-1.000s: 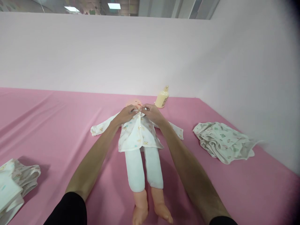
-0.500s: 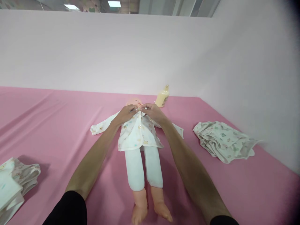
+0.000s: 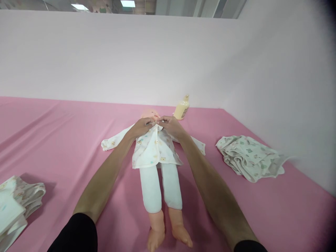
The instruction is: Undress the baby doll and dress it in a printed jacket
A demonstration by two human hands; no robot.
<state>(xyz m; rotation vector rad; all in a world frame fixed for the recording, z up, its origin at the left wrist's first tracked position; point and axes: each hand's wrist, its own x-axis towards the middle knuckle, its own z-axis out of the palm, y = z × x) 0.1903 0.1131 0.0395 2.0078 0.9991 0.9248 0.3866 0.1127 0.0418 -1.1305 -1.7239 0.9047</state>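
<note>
A baby doll (image 3: 156, 224) lies on its back, feet toward me, its head partly hidden behind my hands. It wears a white printed jacket (image 3: 149, 152) with its sleeves spread to both sides. At the jacket's neckline my left hand (image 3: 141, 126) pinches the collar edge. My right hand (image 3: 171, 126) meets it there, its thumb and fingers closed on the other side of the collar. The fingertips nearly touch, and the small fastening between them is too fine to make out. Lower down, the front edges of the jacket lie together.
A pink sheet (image 3: 78, 140) covers the surface. Behind the doll's head stands a pale yellow pump bottle (image 3: 181, 109), near a white wall (image 3: 118, 59). Folded printed cloth (image 3: 250, 157) lies on the right, and more printed clothing (image 3: 15, 206) at the left edge.
Both hands stay at the collar; only the fingertips have shifted slightly, closing over the spot at the neckline that showed between them before.
</note>
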